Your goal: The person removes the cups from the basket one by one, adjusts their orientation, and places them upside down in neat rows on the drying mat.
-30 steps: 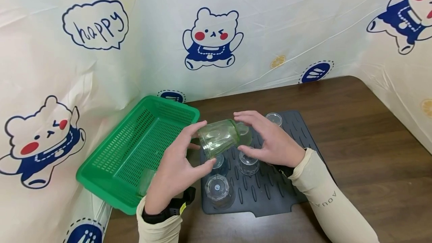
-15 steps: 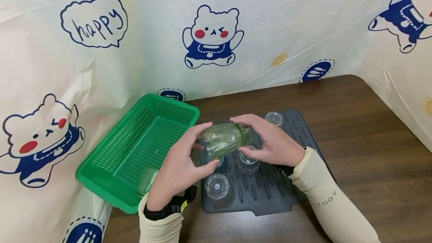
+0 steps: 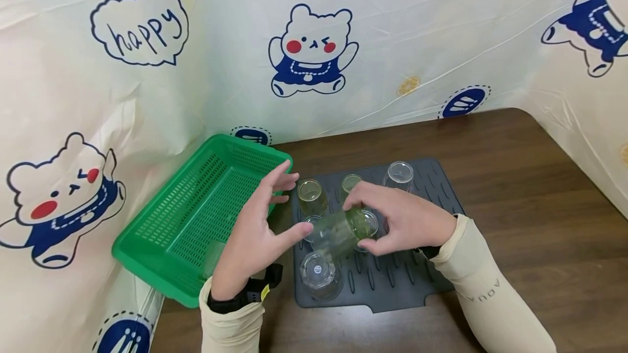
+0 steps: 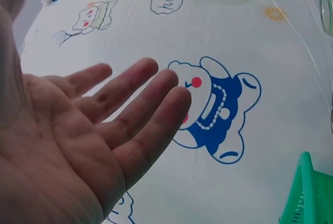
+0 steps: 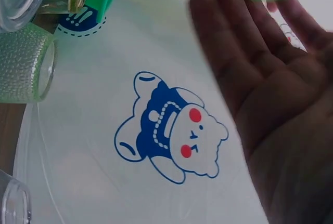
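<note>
My right hand (image 3: 399,217) grips a pale green drinking glass (image 3: 336,233) by its darker green end, between the thumb and fingers. The glass is tilted and blurred, held over the dark grey drying mat (image 3: 392,282). To its left, my left hand (image 3: 255,238) is spread, its thumb tip near the other end of the glass. Its palm and fingers show bare in the left wrist view. Beneath and around the held glass, several glasses stand on the mat, among them a faceted clear glass (image 3: 319,274) and a yellowish glass (image 3: 311,196).
A green plastic basket (image 3: 162,282) stands on the left, with a greenish glass (image 3: 213,257) inside, partly behind my left wrist. At the mat's back right is another clear glass (image 3: 399,173). The brown table (image 3: 520,189) meets a printed sheet behind it.
My left hand has let go of the glass and its fingers have spread. My right hand has brought the glass lower and nearer, uncovering glasses at the back of the mat.
</note>
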### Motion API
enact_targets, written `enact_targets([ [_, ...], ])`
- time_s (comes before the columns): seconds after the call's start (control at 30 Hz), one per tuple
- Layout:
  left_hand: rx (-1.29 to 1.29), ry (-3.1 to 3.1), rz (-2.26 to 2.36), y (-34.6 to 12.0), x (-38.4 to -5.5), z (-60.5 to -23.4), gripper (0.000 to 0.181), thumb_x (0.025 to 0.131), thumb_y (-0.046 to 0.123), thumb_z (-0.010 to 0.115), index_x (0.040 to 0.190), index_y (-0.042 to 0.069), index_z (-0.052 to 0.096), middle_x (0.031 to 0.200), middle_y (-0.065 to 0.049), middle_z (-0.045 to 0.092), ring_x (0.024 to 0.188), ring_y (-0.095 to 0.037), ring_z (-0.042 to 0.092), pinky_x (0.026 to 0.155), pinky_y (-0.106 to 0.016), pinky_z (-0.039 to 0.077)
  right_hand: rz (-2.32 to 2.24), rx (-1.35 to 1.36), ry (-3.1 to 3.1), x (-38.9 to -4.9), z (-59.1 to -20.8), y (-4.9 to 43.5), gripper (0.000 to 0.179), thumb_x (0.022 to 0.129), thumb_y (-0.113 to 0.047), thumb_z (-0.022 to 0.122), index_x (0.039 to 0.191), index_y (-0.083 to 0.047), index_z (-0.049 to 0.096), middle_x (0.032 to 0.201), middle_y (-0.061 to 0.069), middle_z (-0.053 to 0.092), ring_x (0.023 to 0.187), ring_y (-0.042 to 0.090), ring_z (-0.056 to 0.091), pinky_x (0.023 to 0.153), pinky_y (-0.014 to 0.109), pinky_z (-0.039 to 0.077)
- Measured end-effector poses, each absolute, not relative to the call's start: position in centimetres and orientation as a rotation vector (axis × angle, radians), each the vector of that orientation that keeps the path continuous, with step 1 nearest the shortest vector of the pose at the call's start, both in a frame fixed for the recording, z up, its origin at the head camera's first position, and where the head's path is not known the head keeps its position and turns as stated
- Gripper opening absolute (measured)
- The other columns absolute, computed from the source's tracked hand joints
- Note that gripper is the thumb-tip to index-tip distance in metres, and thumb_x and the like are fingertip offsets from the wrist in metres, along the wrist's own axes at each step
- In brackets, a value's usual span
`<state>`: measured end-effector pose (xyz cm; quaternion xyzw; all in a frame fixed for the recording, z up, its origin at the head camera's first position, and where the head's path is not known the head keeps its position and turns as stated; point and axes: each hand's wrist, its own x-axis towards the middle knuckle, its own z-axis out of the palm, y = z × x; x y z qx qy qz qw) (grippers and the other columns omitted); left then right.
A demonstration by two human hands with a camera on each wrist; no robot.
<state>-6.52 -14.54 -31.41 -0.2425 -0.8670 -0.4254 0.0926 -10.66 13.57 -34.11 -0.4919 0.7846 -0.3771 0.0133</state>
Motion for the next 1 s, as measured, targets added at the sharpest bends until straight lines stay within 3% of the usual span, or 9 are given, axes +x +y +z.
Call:
enact_targets([
  [0.27,-0.622,-2.575,-1.234,-14.5,-6.8,-31.6,0.088,0.080,0.035,0.077,0.151,0.038,0.025,0.134,0.013,0.048,0.120,-0.007,0.045,0.098,-0.034,0.039,-0.782,-1.398,2.451,-9.4,-34.3,14.1,0.038,0.076,-0.042,0.073,0.108,-0.030,0.056,0.098,-0.018,0.052,0.081,0.000,0.053,0.065,0.019,0.046],
  [0.53,-0.578,-2.554,-1.221,-14.5,-6.9,-31.8,0.083,0.083,0.034,0.074,0.150,0.037,0.026,0.129,0.013,0.052,0.116,-0.007,0.048,0.095,-0.037,0.041,-0.615,-1.384,2.446,-9.1,-35.1,13.0,0.045,0.072,-0.057,0.075,0.101,-0.028,0.055,0.089,-0.017,0.051,0.074,0.002,0.049,0.061,0.018,0.041],
  [0.8,-0.592,-2.488,-1.227,-14.7,-7.2,-31.8,0.076,0.085,0.028,0.073,0.149,0.032,0.031,0.125,0.008,0.056,0.113,-0.013,0.053,0.092,-0.037,0.044,-0.483,-1.288,2.528,-9.0,-35.9,12.5,0.048,0.065,-0.056,0.078,0.089,-0.025,0.051,0.082,-0.015,0.049,0.069,0.004,0.048,0.057,0.019,0.040],
  [1.0,-0.583,-2.465,-1.232,-14.6,-7.2,-31.7,0.075,0.086,0.026,0.072,0.148,0.030,0.032,0.123,0.007,0.057,0.114,-0.013,0.053,0.093,-0.038,0.043,-0.401,-1.199,2.574,-9.0,-36.8,12.2,0.048,0.064,-0.054,0.078,0.090,-0.024,0.052,0.083,-0.013,0.050,0.068,0.006,0.048,0.057,0.022,0.040],
])
